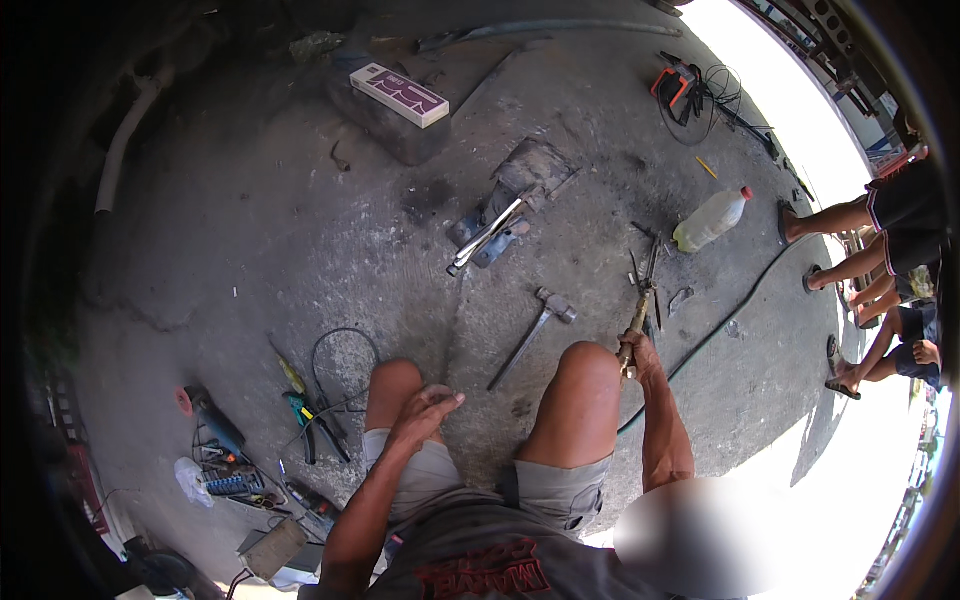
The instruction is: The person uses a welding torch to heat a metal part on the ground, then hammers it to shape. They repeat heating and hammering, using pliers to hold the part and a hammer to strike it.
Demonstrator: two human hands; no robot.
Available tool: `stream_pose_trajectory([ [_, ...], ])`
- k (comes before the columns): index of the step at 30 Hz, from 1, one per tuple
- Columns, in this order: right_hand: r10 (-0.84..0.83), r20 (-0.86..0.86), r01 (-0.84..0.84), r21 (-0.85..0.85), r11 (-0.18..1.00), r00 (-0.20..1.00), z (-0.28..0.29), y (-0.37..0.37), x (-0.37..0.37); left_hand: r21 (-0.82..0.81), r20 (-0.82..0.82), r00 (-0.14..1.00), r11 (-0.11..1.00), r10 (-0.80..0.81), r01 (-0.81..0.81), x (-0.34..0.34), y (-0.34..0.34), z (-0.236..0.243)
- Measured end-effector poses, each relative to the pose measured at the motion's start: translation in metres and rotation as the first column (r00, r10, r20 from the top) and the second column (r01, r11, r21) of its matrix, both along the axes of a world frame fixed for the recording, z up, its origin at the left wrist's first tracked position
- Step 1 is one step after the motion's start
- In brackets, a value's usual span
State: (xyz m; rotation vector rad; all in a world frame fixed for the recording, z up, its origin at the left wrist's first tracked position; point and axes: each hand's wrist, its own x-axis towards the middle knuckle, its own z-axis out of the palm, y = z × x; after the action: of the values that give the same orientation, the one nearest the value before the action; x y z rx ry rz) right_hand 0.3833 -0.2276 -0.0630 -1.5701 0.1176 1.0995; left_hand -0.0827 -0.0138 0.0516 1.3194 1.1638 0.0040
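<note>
My right hand (640, 352) is wrapped round the brass handle of a gas torch (638, 318), beside my right knee. The torch points away from me, its thin tubes reaching toward a plastic bottle (712, 220) with a red cap. My left hand (425, 410) rests by my left knee, fingers loosely extended with nothing visible in them. A hammer (545, 322) lies on the concrete between my knees and a blue vise-like tool (492, 243). Pale metal rods (490, 236) lie along that tool, next to a dark, worn metal piece (535, 168).
A green hose (720, 333) curves across the floor at right. Pliers (312, 425), a grinder (215, 418) and a tool tray (235, 483) lie at left. Farther off are a white-and-purple box (400, 95) and an orange clamp with cables (680, 88). Other people's legs (845, 220) show at right.
</note>
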Motion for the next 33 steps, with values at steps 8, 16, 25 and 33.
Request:
stream_pose_trajectory([
  [8, -0.103, 0.220, 0.083, 0.095, 0.992, 0.970, 0.118, -0.027, -0.044, -0.354, 0.033, 0.999, 0.935, -0.024, 0.034, 0.026, 0.004, 0.003],
  [16, 0.002, 0.775, 0.098, -0.083, 0.992, 0.632, 0.271, -0.017, -0.121, -0.074, 0.284, 0.906, 0.935, -0.314, 0.347, 0.064, -0.021, -0.009],
  [25, -0.439, 0.821, 0.158, 0.410, 0.898, 0.366, 0.380, 0.039, -0.174, 0.437, 0.733, 0.457, 0.864, -0.504, 0.252, 0.186, -0.091, 0.162],
  [33, -0.538, 0.754, 0.244, 0.480, 0.843, 0.377, 0.405, 0.023, -0.247, 0.202, 0.938, 0.198, 0.914, -0.284, 0.353, 0.148, -0.126, 0.170],
])
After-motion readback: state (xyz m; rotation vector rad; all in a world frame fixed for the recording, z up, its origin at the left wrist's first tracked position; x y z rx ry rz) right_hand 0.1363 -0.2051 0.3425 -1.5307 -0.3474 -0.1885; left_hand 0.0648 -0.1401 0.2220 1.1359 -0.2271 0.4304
